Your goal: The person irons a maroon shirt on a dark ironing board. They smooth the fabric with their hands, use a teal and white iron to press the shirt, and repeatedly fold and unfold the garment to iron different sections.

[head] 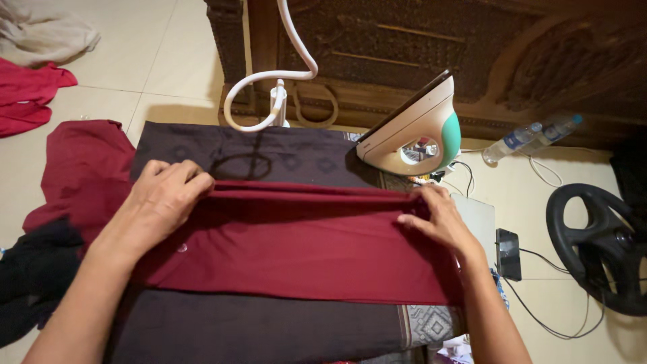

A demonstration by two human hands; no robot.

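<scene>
A dark red cloth [296, 249] lies stretched across a dark brown padded ironing surface [269, 155]. My left hand [162, 199] pinches the cloth's folded far edge at the left. My right hand [438, 219] grips the same fold at the right end. Between the hands the fold runs straight, and more of the red cloth hangs off the left side. A white and teal electric iron [414, 131] stands upright on its heel at the far right corner, just beyond my right hand.
The iron's white cord [269, 81] loops up from a holder at the far edge. Carved dark wooden furniture [438, 47] stands behind. Plastic bottles [529, 138], a black adapter [507, 254] with cables and a black wheel-shaped object [603, 246] lie on the right floor. Red clothes [23, 98] lie far left.
</scene>
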